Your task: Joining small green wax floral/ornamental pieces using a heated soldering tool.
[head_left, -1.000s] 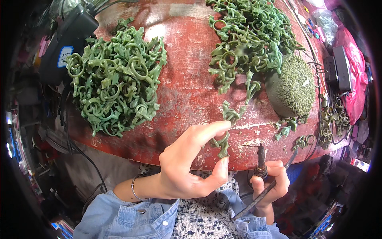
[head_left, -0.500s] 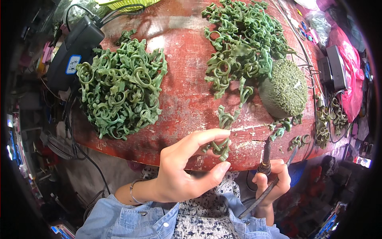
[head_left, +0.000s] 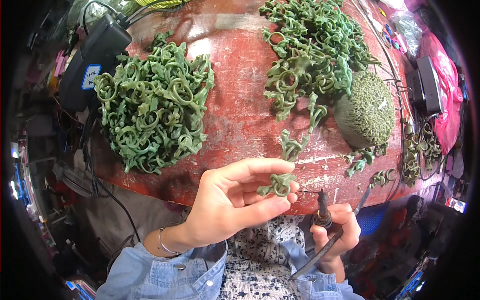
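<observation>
My left hand (head_left: pixel 220 205) is closed on a small green wax ring (head_left: pixel 278 184), held between thumb and fingers above the table's near edge. Just to its right, my right hand (head_left: pixel 344 231) grips a soldering-iron-like heated pen (head_left: pixel 322 216), its thin tip reaching toward the ring; whether they touch I cannot tell. The same hand also holds a long, thin grey metal tool (head_left: pixel 316 256) that slants up to the right. Beyond the left fingers lies another green ring piece (head_left: pixel 294 146) on the red table (head_left: pixel 235 115).
A big pile of green rings (head_left: pixel 155 110) sits at left, beside a black device (head_left: pixel 92 65) with cables. Another ring pile (head_left: pixel 310 55) lies at the far right. Near it stands a rough-topped green block (head_left: pixel 367 112). Loose rings (head_left: pixel 384 177) lie by the right edge.
My left fingers have drawn together around the ring and turned it. My right hand has shifted left slightly, bringing the pen's tip close to the ring. The whole view has shifted a little.
</observation>
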`<state>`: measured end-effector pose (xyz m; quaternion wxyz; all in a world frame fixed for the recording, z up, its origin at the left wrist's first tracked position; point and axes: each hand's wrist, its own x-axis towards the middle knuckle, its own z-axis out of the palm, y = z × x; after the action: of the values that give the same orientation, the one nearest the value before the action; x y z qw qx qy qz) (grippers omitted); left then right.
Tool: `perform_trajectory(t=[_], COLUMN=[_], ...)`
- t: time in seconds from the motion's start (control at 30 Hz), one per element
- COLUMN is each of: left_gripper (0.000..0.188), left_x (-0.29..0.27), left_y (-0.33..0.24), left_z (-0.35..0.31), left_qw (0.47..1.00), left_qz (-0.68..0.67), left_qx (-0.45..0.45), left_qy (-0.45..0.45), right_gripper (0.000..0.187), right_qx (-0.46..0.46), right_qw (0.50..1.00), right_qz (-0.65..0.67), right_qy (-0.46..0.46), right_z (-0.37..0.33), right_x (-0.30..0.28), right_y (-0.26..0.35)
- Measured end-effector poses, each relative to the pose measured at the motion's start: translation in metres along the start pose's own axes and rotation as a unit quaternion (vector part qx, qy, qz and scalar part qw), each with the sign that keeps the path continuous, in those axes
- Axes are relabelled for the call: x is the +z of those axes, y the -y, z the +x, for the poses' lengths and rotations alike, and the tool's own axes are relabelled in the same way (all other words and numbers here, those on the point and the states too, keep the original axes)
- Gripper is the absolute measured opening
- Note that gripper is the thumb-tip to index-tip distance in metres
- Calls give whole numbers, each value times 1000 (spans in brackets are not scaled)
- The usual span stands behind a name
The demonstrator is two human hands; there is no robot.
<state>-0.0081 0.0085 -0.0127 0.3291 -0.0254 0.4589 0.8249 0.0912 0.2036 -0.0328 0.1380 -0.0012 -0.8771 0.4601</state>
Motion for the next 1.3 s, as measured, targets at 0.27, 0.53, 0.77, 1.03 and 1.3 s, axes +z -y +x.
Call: perform_trajectory(t=[0.27,0.53,0.77,1.03,1.3], left_gripper=[41,38,40,41,40], left_x=[4,4,9,10,12], left_y=[-2,2,4,6,4], left_z=[1,1,0,2,5], left_qw=[1000,999,997,992,992], left_qz=[-13,18,63,108,119], left_qx=[-11,6,30,51,42], left_qy=[-26,-33,-42,-45,-26], right_gripper=[40,25,22,24,26], right_qx=[3,111,162,195,211], right_qw=[999,981,948,941,937], right_qz=[-32,-48,-167,-170,-175], right_qy=[6,-149,-215,-217,-218], right_z=[2,3,17,23,25], right_x=[1,-7,-17,-15,-19], right_y=[3,0,-10,-9,-5])
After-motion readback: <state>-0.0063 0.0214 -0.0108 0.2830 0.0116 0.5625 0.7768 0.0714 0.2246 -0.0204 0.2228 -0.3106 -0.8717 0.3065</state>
